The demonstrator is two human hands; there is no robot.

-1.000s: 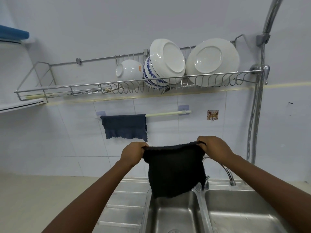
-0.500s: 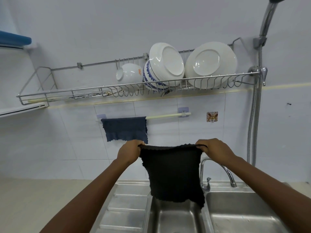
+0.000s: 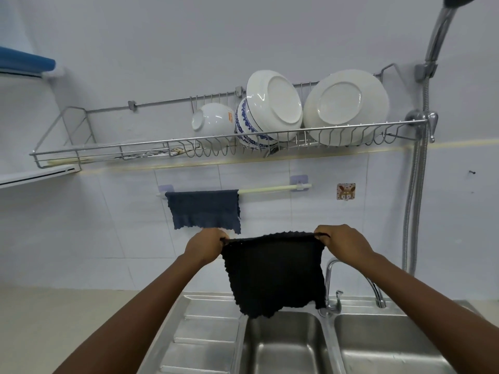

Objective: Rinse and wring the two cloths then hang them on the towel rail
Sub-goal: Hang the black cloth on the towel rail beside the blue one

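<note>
A black cloth [image 3: 274, 273] hangs spread flat above the sink, below the towel rail. My left hand [image 3: 206, 245] pinches its top left corner and my right hand [image 3: 341, 242] pinches its top right corner. A dark blue cloth [image 3: 204, 209] is draped over the left half of the pale towel rail [image 3: 272, 188] on the tiled wall. The rail's right half is bare.
A double steel sink [image 3: 286, 344] with a drainboard lies below. A curved tap [image 3: 330, 282] stands right of the black cloth. Above the rail a wire dish rack [image 3: 172, 147] holds bowls and plates. A shower hose [image 3: 417, 201] runs down the right wall.
Both hands have lifted the black cloth a little higher and nearer the wall, keeping it stretched. The view has tilted up slightly.
</note>
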